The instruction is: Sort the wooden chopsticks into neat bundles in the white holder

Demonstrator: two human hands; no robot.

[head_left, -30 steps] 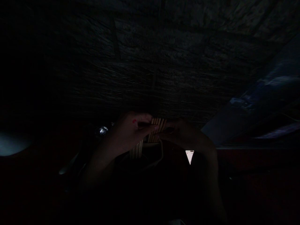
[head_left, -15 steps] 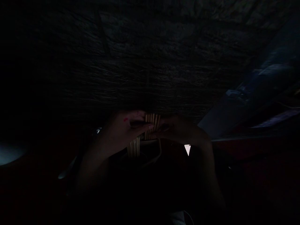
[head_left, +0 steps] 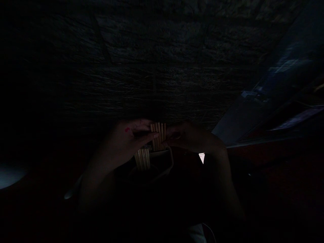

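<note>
In the dim light, a row of thin light-brown sticks stands nearly upright between my two hands. My left hand is closed on them, its thumb lying across the front of the row. From the other side my right hand pinches the row's right edge; its fingertips are partly lost in shadow. Just below, a second bunch of similar sticks leans in an open container with a pale rim. The dark hides most of the container's inside.
A dark rough wall or panel with block lines rises in front of my hands. At right a grey-blue slanted post or board meets the reddish floor. A small bright white shape shows beside my right forearm.
The held sticks and both hands appear slightly further left in view, and the view itself has shifted a little. More of the container's rim shows. The grip looks much the same.
</note>
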